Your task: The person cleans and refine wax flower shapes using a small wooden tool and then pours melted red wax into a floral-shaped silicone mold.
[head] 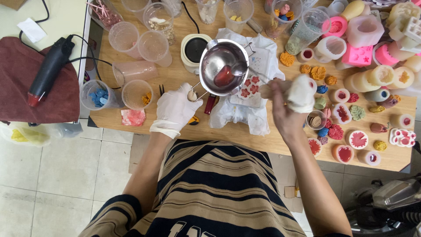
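While gloved left hand (pixel 175 109) grips steel pot (pixel 223 66) handle, right hand (pixel 287 98) clutches white cloth (pixel 301 92) — red wax (pixel 224 76) inside.

The bench (pixel 245 136) left little room. Along its far edge stood a row of clear plastic cups (pixel 139 41), and a small melting pot (pixel 193 52) sat just behind the steel pitcher (pixel 222 66), closing off any reach from the far side. To the right, moulds (pixel 364 30) and small wax pieces (pixel 335 131) lay packed close together from far edge to near edge, with hardly a gap between them. The only bare wood was a strip along the near edge, between the pink slab (pixel 133 117) on the left and the crumpled white cloth (pixel 239 116) in the middle. Two cups (pixel 137 93) stood just beside that strip.
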